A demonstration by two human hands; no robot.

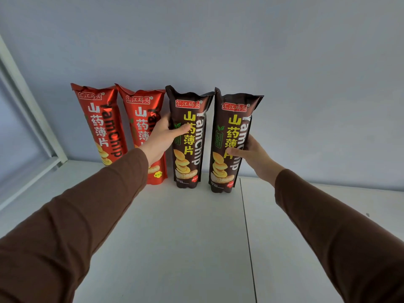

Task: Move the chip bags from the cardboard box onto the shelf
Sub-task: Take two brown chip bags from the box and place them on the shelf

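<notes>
Two red chip bags stand upright at the back of the white shelf, against the wall. To their right stand two dark brown chip bags. My left hand grips the left brown bag from its left side, thumb across the front. On the right brown bag's right edge my right hand is closed, thumb on the front. Both brown bags rest with their bottoms on the shelf. The cardboard box is out of view.
A pale wall rises directly behind the bags. A white upright frame post slants along the left side. A seam divides the shelf surface, with bare shelf to the right of the bags and in front of them.
</notes>
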